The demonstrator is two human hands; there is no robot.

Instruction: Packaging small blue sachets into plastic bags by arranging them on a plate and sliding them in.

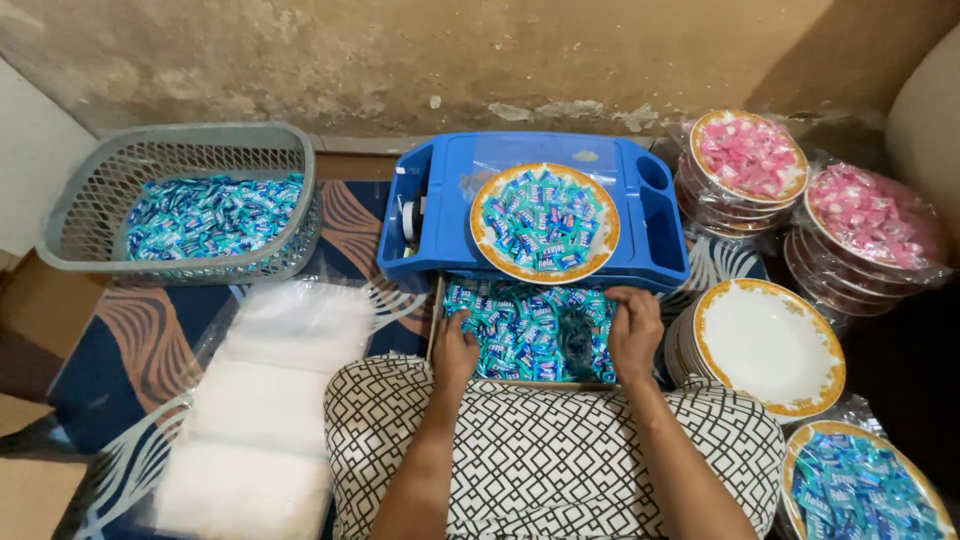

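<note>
I see both hands down in the box (527,382) of blue sweets (530,330) just ahead of the lap. The left hand (455,352) lies palm down on the sweets at the box's left side, fingers curled into the pile; its grip is loosely closed over the wrappers, though I cannot tell whether it has any caught. The right hand (634,330) rests at the right side, fingers spread and bent over the heap, open rather than clamped.

Just beyond the box sits a blue tray (660,235) carrying a gold-rimmed plate (603,240) heaped with the same sweets. To the left, a grey basket (90,200) holds more of them, and a stack of clear bags (270,410) lies beside the lap. On the right, a pile of empty plates (770,345) touches the box's corner; beyond it stand wrapped plates of pink sweets (752,155), and a wrapped plate of blue ones (860,490) sits at the lower right. A patterned cushion (560,460) covers the lap.
</note>
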